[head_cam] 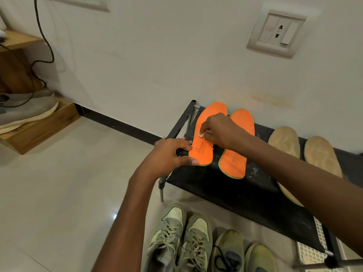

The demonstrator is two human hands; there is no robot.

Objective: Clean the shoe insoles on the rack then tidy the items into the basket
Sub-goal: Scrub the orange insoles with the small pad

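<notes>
Two orange insoles lie side by side on the black rack [225, 185] by the wall. My left hand [169, 154] grips the heel end of the left orange insole [204, 152], thumb at its near edge. My right hand [222, 132] pinches a small white wad [201, 134] against the middle of that insole. The right orange insole [235, 161] lies partly under my right wrist. Two beige insoles [284, 142] [320, 156] lie further right on the rack, partly hidden by my right forearm. A white lattice basket [312, 252] peeks out under the rack at lower right.
Two pairs of greenish sneakers [180, 238] [241, 254] stand on the tiled floor in front of the rack. A grey shoe [27, 108] sits on a wooden shelf at left with a black cable [42, 34] hanging nearby. A wall socket [275, 34] is above the rack.
</notes>
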